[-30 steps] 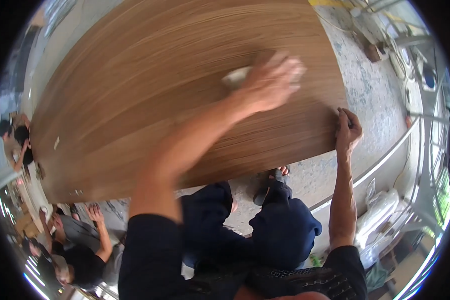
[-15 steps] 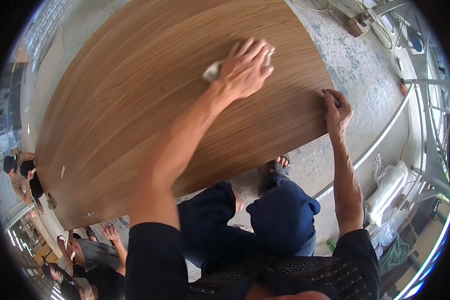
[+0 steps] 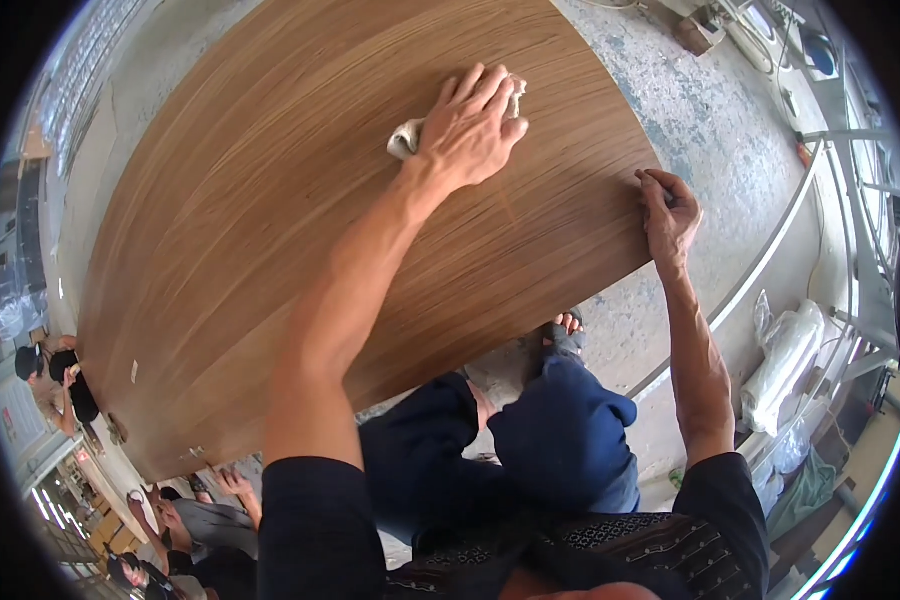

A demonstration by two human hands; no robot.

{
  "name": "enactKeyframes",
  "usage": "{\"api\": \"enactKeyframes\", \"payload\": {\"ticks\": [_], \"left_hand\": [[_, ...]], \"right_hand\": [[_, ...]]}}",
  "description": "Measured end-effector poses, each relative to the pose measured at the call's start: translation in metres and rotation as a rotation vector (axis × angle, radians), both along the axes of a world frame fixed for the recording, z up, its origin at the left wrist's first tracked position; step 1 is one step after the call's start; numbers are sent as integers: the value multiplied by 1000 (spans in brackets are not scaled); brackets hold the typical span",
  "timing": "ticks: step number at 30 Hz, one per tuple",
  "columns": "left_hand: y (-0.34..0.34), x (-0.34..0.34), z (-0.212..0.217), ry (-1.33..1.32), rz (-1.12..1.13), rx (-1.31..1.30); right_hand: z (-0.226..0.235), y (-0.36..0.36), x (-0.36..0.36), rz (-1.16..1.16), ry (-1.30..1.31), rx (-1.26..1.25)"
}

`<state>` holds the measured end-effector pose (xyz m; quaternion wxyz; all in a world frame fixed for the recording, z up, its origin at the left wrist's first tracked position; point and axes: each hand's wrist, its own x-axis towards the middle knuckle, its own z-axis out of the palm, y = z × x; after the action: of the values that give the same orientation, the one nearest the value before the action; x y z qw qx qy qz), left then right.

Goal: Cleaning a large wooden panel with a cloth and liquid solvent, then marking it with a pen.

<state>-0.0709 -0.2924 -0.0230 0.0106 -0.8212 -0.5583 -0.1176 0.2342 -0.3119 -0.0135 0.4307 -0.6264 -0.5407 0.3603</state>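
Note:
A large brown wood-grain panel stretches out in front of me. On its upper part my left hand presses down on a crumpled whitish cloth, which sticks out on both sides of the palm and fingers. At the panel's right edge is my right hand, with thumb and fingers curled together. Whether it grips the edge or a small thing between the fingers cannot be made out.
Along the right run metal frame bars, near a roll of clear plastic film and a green cloth. A brick-like block lies at the upper right. Other people sit beyond the panel's lower left corner.
My left hand has slid slightly left and away from me with the cloth. The right hand stays at the panel's edge. The whole view has shifted a little.

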Motion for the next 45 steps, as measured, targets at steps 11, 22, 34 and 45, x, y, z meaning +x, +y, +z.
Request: {"api": "enactKeyframes", "payload": {"ticks": [11, 22, 34, 45], "left_hand": [[-98, -49, 42, -16, 128, -213], [-195, -115, 47, -1, 204, -303], [-87, -26, 31, -38, 46, -188], [-43, 7, 21, -4, -36, -96]], "right_hand": [[8, -8, 10, -52, 61, -22], [9, -9, 12, -38, 84, -62], [7, -7, 17, -31, 115, -105], [10, -7, -2, 2, 111, -75]]}}
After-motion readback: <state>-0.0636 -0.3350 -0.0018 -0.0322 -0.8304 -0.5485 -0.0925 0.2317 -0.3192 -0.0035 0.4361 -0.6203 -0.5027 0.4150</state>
